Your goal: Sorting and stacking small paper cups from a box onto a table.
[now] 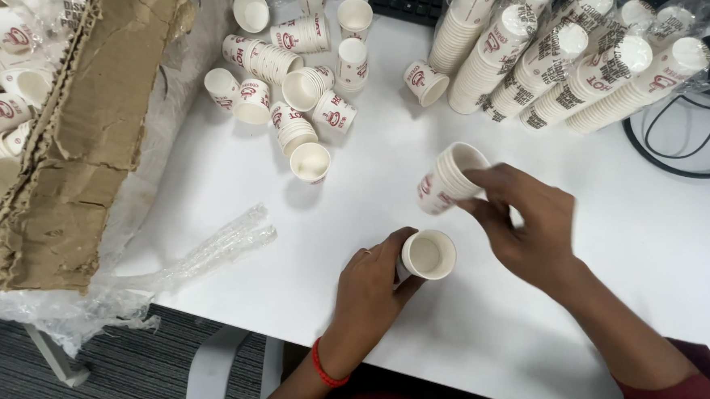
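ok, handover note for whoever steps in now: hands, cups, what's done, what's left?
Left hand: holds a single paper cup, mouth towards the camera.
Right hand: holds a short stack of cups, tilted.
Done: long cup stacks lie at the table's far right.
Left: loose cups and short stacks at far left; more in the cardboard box.

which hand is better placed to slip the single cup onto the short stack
Left, probably. The left hand already grips the single cup, just below the stack that the right hand holds tilted above the table.
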